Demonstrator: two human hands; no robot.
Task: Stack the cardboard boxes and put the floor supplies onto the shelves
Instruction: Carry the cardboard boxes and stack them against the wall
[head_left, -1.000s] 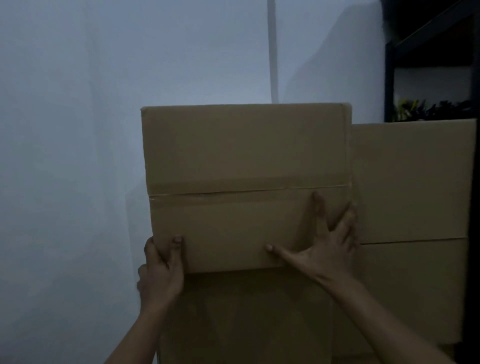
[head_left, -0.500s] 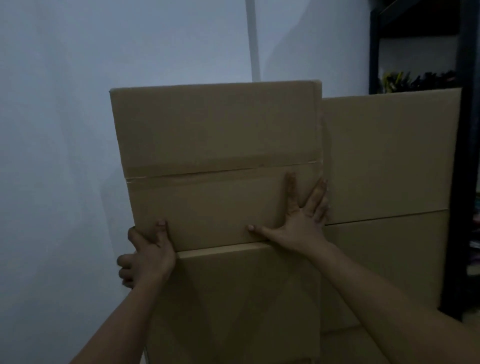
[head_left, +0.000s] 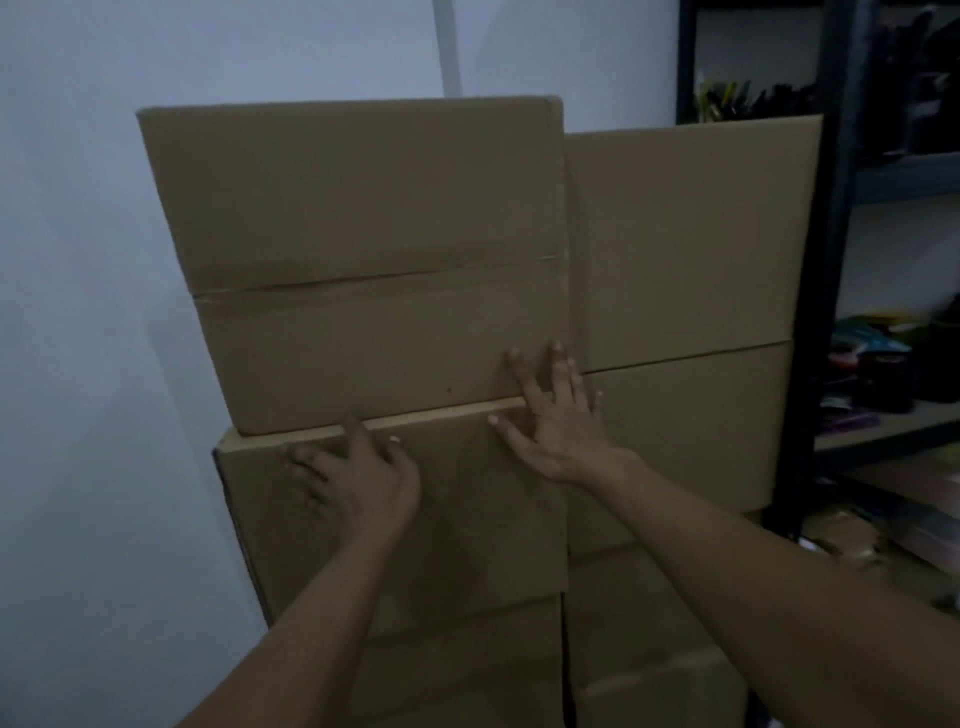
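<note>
A taped cardboard box sits on top of the left stack, resting on a second box. My right hand lies flat with spread fingers across the seam between these two boxes, near their right edge. My left hand rests with loosely spread fingers on the front of the second box, just under the top box's lower edge. A second stack of boxes stands right beside it, slightly lower at the top.
A pale wall runs along the left and behind the stacks. A dark metal shelf rack stands at the right, with assorted small supplies on its shelves. More boxes sit lower in both stacks.
The top box has settled onto the stack. My left hand let go of its lower left corner and moved right onto the box below. My right hand slid down to the seam.
</note>
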